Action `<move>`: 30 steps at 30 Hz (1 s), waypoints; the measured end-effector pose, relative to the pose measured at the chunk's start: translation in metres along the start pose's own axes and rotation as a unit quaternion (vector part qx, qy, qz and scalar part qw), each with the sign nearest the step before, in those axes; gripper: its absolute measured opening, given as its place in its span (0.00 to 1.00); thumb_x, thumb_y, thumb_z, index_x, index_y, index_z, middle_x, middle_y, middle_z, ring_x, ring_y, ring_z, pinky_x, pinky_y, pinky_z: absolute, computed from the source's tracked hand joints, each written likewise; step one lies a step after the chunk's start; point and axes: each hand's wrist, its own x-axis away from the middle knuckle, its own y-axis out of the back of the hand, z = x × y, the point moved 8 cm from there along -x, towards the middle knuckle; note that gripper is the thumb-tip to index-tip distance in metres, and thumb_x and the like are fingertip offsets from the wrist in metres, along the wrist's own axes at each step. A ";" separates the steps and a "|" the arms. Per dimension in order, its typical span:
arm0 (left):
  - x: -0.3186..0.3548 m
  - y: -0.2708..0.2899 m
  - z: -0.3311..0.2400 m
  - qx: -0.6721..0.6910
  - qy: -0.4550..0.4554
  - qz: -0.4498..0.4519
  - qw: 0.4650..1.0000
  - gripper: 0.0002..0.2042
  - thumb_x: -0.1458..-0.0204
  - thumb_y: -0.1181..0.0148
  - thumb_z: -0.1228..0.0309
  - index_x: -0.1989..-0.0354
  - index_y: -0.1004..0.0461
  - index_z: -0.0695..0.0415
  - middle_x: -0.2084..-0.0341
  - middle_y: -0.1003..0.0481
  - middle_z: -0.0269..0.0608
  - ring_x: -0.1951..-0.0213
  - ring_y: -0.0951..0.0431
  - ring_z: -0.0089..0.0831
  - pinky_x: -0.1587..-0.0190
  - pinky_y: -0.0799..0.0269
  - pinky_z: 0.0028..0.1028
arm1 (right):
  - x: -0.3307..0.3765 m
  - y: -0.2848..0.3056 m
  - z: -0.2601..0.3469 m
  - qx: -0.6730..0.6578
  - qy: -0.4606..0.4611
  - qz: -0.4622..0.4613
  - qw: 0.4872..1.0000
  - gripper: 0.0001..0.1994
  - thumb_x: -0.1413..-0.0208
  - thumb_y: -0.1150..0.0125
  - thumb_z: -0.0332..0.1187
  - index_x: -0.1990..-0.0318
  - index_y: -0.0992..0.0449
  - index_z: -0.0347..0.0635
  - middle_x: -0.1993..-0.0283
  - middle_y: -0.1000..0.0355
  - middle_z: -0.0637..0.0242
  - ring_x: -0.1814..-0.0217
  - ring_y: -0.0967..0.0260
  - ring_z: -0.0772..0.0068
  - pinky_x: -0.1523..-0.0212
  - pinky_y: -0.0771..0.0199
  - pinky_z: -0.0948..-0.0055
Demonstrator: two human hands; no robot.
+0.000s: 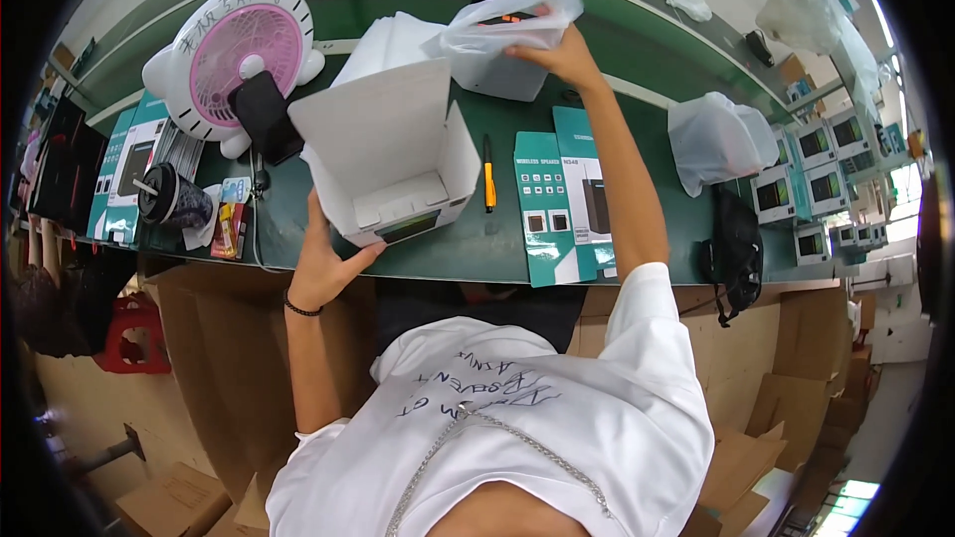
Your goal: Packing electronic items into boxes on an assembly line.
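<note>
While the left hand [323,273] steadied an open white box [383,164] near the front of the worktop [448,261], the right hand [569,58] was at a bag [492,70] farther back. The left fingers gripped the box at its lower left corner, the thumb lying along the near edge; the box was tilted, its lid standing raised toward the back and its pale inside showing. The right fingers were closed on the mouth of the bag, a cloudy plastic one with a touch of orange showing at its opening; what else it held could not be told. White wrap [383,48] lay behind the box, left of the bag. Just right of the box was a yellow screwdriver [489,179], and beyond it two teal cards [549,224] lay side by side, below the right forearm. To the left of the box stood a cat-shaped fan [252,67] with a pink bow, a black phone [267,119] in front of it. A dark cup [181,201] with a straw sat nearer the front, beside a red packet [229,231]. A second bag [718,139] stood well to the right, near a black pouch [736,254].
</note>
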 end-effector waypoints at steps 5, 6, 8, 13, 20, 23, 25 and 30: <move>-0.005 -0.006 -0.038 0.021 -0.060 0.001 0.998 0.58 0.61 0.21 0.66 0.24 0.58 0.60 0.31 0.41 0.54 0.29 0.42 0.45 0.28 0.50 0.39 | -0.036 -0.012 0.019 0.168 -0.030 0.039 0.984 0.43 0.61 0.21 0.60 0.41 0.24 0.38 0.46 0.23 0.55 0.43 0.25 0.59 0.40 0.27 0.64; -0.007 -0.005 -0.043 0.027 -0.066 -0.005 0.997 0.58 0.61 0.21 0.66 0.24 0.58 0.60 0.31 0.42 0.55 0.29 0.43 0.46 0.28 0.50 0.39 | -0.045 -0.013 0.025 0.223 -0.005 0.007 0.975 0.42 0.60 0.21 0.60 0.42 0.24 0.40 0.49 0.22 0.56 0.45 0.24 0.60 0.42 0.26 0.63; -0.001 -0.002 -0.044 0.026 -0.059 -0.019 0.998 0.58 0.61 0.22 0.66 0.24 0.59 0.61 0.30 0.43 0.55 0.28 0.44 0.46 0.28 0.51 0.39 | -0.053 -0.033 0.031 0.199 0.007 0.012 0.980 0.33 0.53 0.25 0.57 0.45 0.22 0.42 0.55 0.19 0.55 0.53 0.20 0.56 0.49 0.23 0.62; -0.001 -0.001 -0.060 0.051 -0.127 -0.061 0.989 0.59 0.55 0.23 0.61 0.23 0.64 0.63 0.28 0.49 0.57 0.26 0.48 0.47 0.26 0.54 0.41 | -0.048 -0.034 0.029 0.242 0.138 -0.140 0.950 0.18 0.39 0.36 0.46 0.50 0.24 0.42 0.61 0.20 0.48 0.58 0.21 0.44 0.56 0.23 0.59; 0.008 -0.015 -0.078 0.095 -0.140 -0.102 0.980 0.57 0.47 0.31 0.52 0.24 0.69 0.65 0.27 0.55 0.65 0.24 0.56 0.52 0.25 0.62 0.43 | -0.024 -0.021 0.032 0.179 0.148 0.026 0.972 0.28 0.46 0.32 0.51 0.41 0.27 0.50 0.42 0.30 0.46 0.43 0.30 0.42 0.41 0.31 0.56; 0.006 -0.022 -0.077 0.117 -0.137 -0.101 0.978 0.56 0.46 0.31 0.51 0.24 0.68 0.65 0.28 0.54 0.63 0.25 0.53 0.50 0.26 0.58 0.43 | -0.012 -0.034 0.044 0.322 0.143 0.078 0.933 0.39 0.54 0.28 0.53 0.32 0.32 0.58 0.38 0.37 0.48 0.38 0.36 0.43 0.35 0.36 0.56; 0.002 -0.020 -0.079 0.098 -0.148 -0.120 0.977 0.55 0.47 0.31 0.52 0.24 0.66 0.65 0.28 0.52 0.61 0.26 0.51 0.48 0.27 0.55 0.44 | -0.026 -0.033 0.033 0.380 0.143 0.020 0.914 0.38 0.52 0.29 0.58 0.32 0.30 0.60 0.46 0.30 0.49 0.43 0.32 0.46 0.38 0.32 0.54; 0.003 0.000 -0.088 0.102 -0.165 -0.186 0.963 0.45 0.41 0.38 0.57 0.23 0.60 0.61 0.29 0.46 0.53 0.29 0.44 0.44 0.28 0.52 0.42 | -0.025 -0.040 0.034 0.360 0.194 -0.106 0.906 0.32 0.48 0.32 0.61 0.39 0.22 0.58 0.46 0.26 0.51 0.43 0.30 0.47 0.42 0.29 0.54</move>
